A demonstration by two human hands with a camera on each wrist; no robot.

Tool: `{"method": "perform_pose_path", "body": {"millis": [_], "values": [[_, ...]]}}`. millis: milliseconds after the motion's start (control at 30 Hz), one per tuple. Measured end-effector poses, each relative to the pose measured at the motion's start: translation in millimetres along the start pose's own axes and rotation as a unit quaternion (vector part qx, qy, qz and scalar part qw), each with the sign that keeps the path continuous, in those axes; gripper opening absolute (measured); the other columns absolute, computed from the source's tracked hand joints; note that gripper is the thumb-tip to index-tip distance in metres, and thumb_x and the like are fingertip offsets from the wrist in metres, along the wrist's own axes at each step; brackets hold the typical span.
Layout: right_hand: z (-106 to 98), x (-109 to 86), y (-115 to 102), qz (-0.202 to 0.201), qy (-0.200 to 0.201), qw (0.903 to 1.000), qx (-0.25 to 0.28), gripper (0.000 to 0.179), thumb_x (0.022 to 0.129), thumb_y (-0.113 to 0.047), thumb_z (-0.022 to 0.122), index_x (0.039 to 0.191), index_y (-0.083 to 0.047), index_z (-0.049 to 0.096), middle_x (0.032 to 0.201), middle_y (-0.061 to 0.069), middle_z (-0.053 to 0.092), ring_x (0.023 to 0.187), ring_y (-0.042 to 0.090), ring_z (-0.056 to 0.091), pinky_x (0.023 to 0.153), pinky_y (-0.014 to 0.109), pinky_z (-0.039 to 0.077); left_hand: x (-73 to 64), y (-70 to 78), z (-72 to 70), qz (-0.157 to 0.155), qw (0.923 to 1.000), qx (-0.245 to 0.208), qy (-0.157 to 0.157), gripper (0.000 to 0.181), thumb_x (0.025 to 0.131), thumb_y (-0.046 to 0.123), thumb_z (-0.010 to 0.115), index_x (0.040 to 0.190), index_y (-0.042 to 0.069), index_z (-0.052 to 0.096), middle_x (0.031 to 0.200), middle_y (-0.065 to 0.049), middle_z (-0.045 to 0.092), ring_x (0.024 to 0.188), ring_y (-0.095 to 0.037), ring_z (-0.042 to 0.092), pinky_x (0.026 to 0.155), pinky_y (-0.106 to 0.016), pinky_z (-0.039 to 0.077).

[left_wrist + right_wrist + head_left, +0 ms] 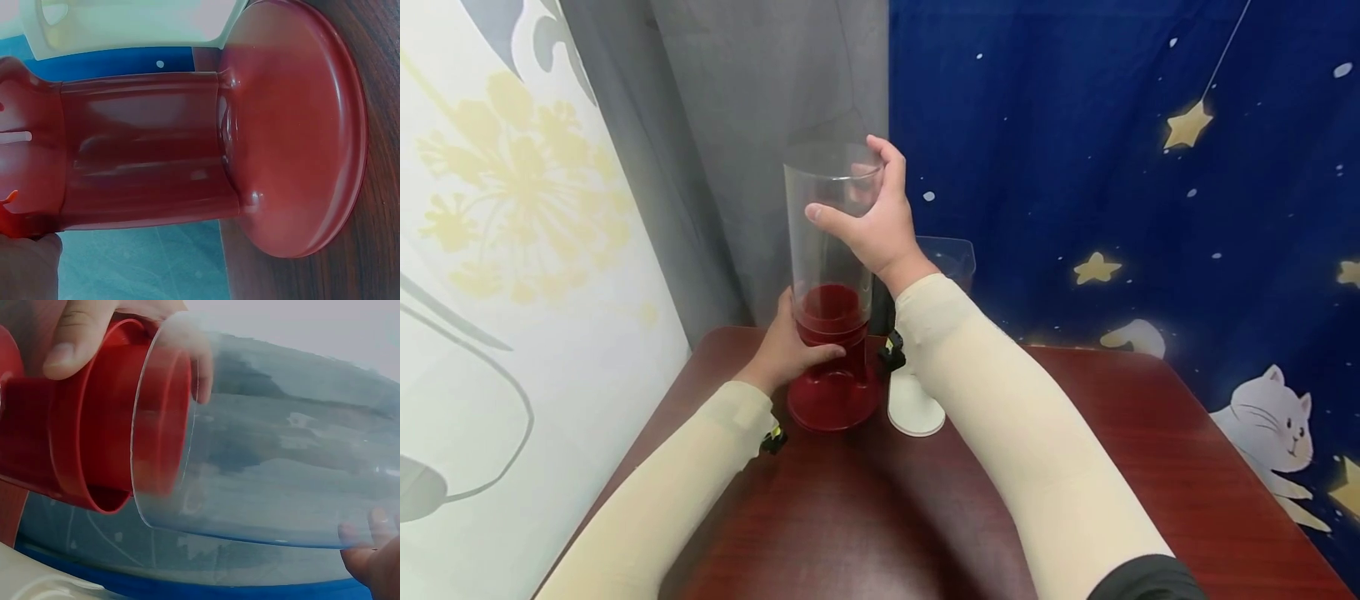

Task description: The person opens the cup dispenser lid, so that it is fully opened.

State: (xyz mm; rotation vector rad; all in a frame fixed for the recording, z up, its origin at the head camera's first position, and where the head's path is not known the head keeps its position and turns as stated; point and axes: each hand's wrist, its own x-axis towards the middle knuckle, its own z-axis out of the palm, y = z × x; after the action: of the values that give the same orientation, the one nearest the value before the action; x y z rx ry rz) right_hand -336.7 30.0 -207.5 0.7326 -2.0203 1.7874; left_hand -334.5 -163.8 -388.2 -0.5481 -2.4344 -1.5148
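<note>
A: Starting at the far left, what's past the pale flowered panel (520,183)?

B: The left hand (790,350). It grasps the red stand (181,150) around its upper part, thumb across the near side.

A: Why there, do you think?

B: Probably to steady it: the stand is upright, its round foot flat on the bench (820,517), and a push from above could rock it.

A: And the clear cylinder (826,258)?

B: Upright over the stand. Its lower rim surrounds the top of the red collar (109,425), with a stretch of red showing between that rim and the wider flange below. I'd say it isn't fully seated.

A: What holds it up high?

B: The right hand (880,225), gripping near the upper end, thumb in front and fingers round the far side. That height likely helps keep the tube straight over the collar.

A: Further right?

B: A white base (916,410) beside the stand, and a clear container (951,252) behind the right forearm, which hides whether they join. Then the blue curtain (1037,167).

A: Any brand or label?

B: None that I can read; the curtain only carries printed stars and a cat.
</note>
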Motion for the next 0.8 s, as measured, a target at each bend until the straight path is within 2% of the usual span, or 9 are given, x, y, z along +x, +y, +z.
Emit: {"method": "perform_pose_path", "body": {"millis": [267,467,600,700,733,800], "values": [[-3.6,2.1,-9.2,-0.045,0.001,0.9978,0.048,0.100,0.079,-0.021,0.089,0.157,-0.024,0.026,0.146,0.008,0.050,0.132,0.024,0.057,0.104,0.034,0.056,0.7,-1.2,-1.5,0.024,0.9997,0.004,-0.006,0.116,0.074,0.026,0.098,0.162,0.026,0.022,0.154,-0.004,0.046,0.140,-0.026,0.048,0.113,-0.055,0.049],[-6.8,-1.9,-16.8,-0.048,-0.005,0.9971,0.058,0.098,0.079,-0.016,0.088,0.156,-0.022,0.026,0.146,0.009,0.049,0.133,0.023,0.056,0.107,0.033,0.054,1.9,-1.2,-1.6,0.050,0.9987,0.010,-0.003,0.106,0.074,0.022,0.098,0.157,0.028,0.032,0.149,0.002,0.052,0.136,-0.021,0.052,0.111,-0.053,0.051],[-9.5,-7.4,-21.7,-0.049,-0.011,0.9964,0.069,0.098,0.079,-0.014,0.088,0.156,-0.022,0.027,0.145,0.009,0.050,0.131,0.024,0.057,0.106,0.033,0.055,1.3,1.5,-0.2,0.079,0.9969,0.009,0.001,0.103,0.074,0.016,0.097,0.156,0.019,0.036,0.147,-0.007,0.055,0.134,-0.029,0.054,0.110,-0.057,0.051],[-11.2,-12.0,-24.2,-0.049,-0.014,0.9956,0.078,0.098,0.079,-0.013,0.088,0.156,-0.022,0.028,0.143,0.009,0.051,0.128,0.026,0.058,0.105,0.034,0.056,-3.7,16.2,-1.6,0.104,0.9945,0.013,0.003,0.099,0.074,0.010,0.096,0.154,0.009,0.038,0.145,-0.015,0.056,0.131,-0.033,0.056,0.110,-0.058,0.051],[-11.9,-13.7,-25.1,-0.051,-0.015,0.9952,0.083,0.098,0.079,-0.012,0.087,0.156,-0.022,0.028,0.142,0.009,0.051,0.128,0.026,0.058,0.105,0.034,0.055,-5.4,21.6,-2.0,0.116,0.9931,0.013,0.004,0.098,0.074,0.008,0.095,0.153,0.006,0.039,0.144,-0.017,0.057,0.130,-0.034,0.057,0.109,-0.057,0.051],[-14.1,-17.2,-26.4,-0.053,-0.014,0.9948,0.085,0.097,0.078,-0.011,0.087,0.155,-0.021,0.029,0.142,0.010,0.052,0.129,0.026,0.058,0.107,0.033,0.054,-3.5,20.4,-1.2,0.136,0.9906,0.012,0.004,0.096,0.073,0.006,0.095,0.152,0.005,0.041,0.142,-0.016,0.058,0.129,-0.031,0.058,0.109,-0.050,0.052]]}}
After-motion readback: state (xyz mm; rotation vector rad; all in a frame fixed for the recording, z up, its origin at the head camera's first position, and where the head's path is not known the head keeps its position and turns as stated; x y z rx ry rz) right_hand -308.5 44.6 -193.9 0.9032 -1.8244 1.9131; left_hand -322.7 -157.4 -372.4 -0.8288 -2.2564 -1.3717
